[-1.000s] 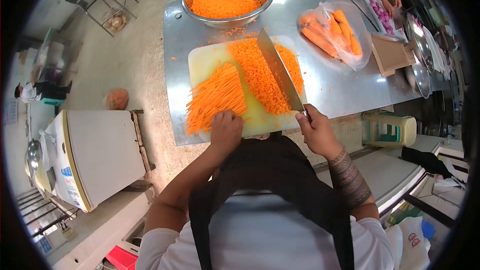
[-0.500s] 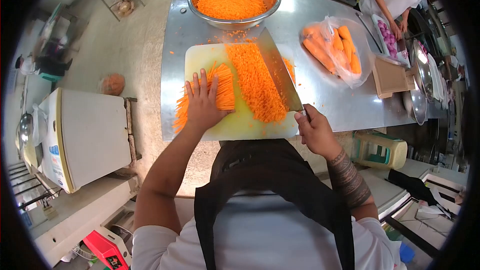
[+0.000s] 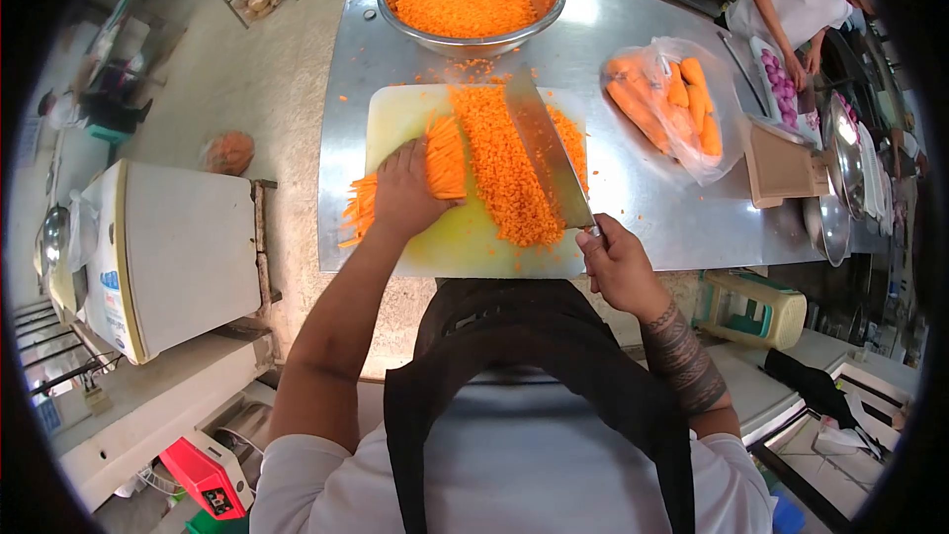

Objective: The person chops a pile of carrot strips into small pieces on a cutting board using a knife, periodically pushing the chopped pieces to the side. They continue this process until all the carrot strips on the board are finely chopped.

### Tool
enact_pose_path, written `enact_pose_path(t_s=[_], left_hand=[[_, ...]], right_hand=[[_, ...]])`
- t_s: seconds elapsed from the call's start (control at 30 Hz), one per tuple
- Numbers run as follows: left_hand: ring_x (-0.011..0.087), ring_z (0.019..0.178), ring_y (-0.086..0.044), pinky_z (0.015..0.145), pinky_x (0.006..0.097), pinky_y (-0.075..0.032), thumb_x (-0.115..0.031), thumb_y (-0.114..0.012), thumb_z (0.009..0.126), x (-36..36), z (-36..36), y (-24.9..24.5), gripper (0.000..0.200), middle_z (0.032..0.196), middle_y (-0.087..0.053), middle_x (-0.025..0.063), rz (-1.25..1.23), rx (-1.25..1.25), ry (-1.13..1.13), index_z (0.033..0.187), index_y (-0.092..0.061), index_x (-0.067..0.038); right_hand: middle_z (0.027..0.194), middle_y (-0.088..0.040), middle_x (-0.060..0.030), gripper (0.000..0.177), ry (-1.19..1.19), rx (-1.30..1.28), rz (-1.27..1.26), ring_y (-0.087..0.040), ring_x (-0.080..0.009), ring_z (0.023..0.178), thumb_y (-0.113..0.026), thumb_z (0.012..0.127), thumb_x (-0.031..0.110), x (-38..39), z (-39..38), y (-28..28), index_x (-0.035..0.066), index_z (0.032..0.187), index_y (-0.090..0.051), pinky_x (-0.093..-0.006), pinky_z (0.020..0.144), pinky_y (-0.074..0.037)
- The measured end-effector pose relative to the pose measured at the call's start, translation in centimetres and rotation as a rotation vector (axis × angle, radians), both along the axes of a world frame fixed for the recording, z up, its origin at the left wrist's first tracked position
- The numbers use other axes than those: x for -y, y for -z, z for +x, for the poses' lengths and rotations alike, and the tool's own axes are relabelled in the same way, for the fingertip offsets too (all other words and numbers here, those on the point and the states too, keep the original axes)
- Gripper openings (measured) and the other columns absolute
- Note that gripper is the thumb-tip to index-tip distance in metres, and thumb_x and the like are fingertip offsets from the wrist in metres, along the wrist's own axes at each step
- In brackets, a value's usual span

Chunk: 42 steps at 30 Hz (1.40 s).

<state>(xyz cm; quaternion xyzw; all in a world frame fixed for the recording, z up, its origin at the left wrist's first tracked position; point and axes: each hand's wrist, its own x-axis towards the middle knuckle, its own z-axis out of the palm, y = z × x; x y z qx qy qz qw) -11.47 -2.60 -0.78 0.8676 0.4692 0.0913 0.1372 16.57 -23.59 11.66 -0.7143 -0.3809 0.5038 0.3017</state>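
My left hand (image 3: 407, 193) is curled over a bundle of carrot strips (image 3: 446, 160) on the left of the cutting board (image 3: 395, 109). Its fingertips are bent down against the strips, and more strip ends stick out beyond the wrist side. In my right hand (image 3: 620, 265) is the handle of a wide-bladed cleaver (image 3: 547, 148). The blade stands among the diced carrot (image 3: 504, 173), with the larger heap to its left and a smaller band to its right. Orange bits dot the board's lower edge.
A steel bowl (image 3: 550, 18) of chopped carrot stands behind the board. To the right lie a plastic bag of peeled carrots (image 3: 672, 104) and a brown tray (image 3: 776, 163). At the far right a person (image 3: 791, 0) handles purple onions (image 3: 777, 84).
My left hand's fingers have gone from spread flat to curled in, gathering the strips closer together. The cleaver has shifted slightly left, with more diced carrot showing on its right.
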Motion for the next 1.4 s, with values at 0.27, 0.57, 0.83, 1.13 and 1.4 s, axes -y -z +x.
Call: enact_pose_path(t_s=[0.27,0.57,0.83,1.13,1.4], left_hand=[[0.0431,0.147,-0.044,0.122,0.0536,-0.035,-0.066,-0.088,0.073,2.8,1.8,-2.7,0.130,0.159,-0.044,0.0297,-0.150,0.013,-0.091,0.163,-0.027,0.005],[0.0472,0.136,-0.056,0.117,0.0530,-0.043,-0.052,-0.058,0.106,-3.5,4.2,-0.5,0.074,0.143,-0.060,0.0341,-0.223,0.219,-0.142,0.149,-0.051,0.009],[0.0453,0.123,-0.063,0.109,0.0537,-0.047,-0.034,-0.052,0.110,-3.0,4.1,-0.5,0.044,0.138,-0.067,0.0251,-0.288,0.299,-0.129,0.133,-0.068,0.000],[0.0420,0.114,-0.062,0.104,0.0536,-0.050,-0.029,-0.053,0.109,-4.9,5.4,0.5,0.034,0.120,-0.066,0.0170,-0.169,0.064,-0.104,0.118,-0.074,-0.004],[0.0426,0.120,-0.061,0.106,0.0543,-0.048,-0.025,-0.056,0.106,-4.4,4.6,-0.2,0.033,0.129,-0.066,0.0193,-0.226,0.087,-0.079,0.123,-0.070,-0.001]], right_hand=[[0.070,-0.055,-0.0010,0.033,-0.093,0.038,0.059,-0.053,-0.0098,0.052,-0.068,0.105,0.019,-0.3,0.2,0.4,-0.002,0.130,-0.061,-0.0317,0.053,-0.048],[0.074,-0.057,-0.0067,0.029,-0.080,-0.036,-0.061,-0.060,-0.0162,0.066,-0.067,0.105,0.023,-2.1,-1.0,-0.4,-0.002,0.119,-0.061,-0.0361,0.063,-0.049],[0.080,-0.064,-0.0204,0.032,-0.255,0.152,0.049,-0.067,-0.0356,0.073,-0.064,0.106,0.027,-5.2,-2.3,-0.3,-0.005,0.109,-0.059,-0.0460,0.071,-0.052],[0.086,-0.069,-0.0264,0.032,-0.405,0.346,0.111,-0.069,-0.0474,0.085,-0.061,0.107,0.027,-6.4,-4.3,1.6,-0.004,0.110,-0.054,-0.0536,0.075,-0.053],[0.094,-0.072,-0.0293,0.031,-0.499,0.394,0.077,-0.070,-0.0498,0.094,-0.058,0.107,0.027,-6.4,-3.6,1.5,-0.003,0.112,-0.055,-0.0582,0.083,-0.054]])
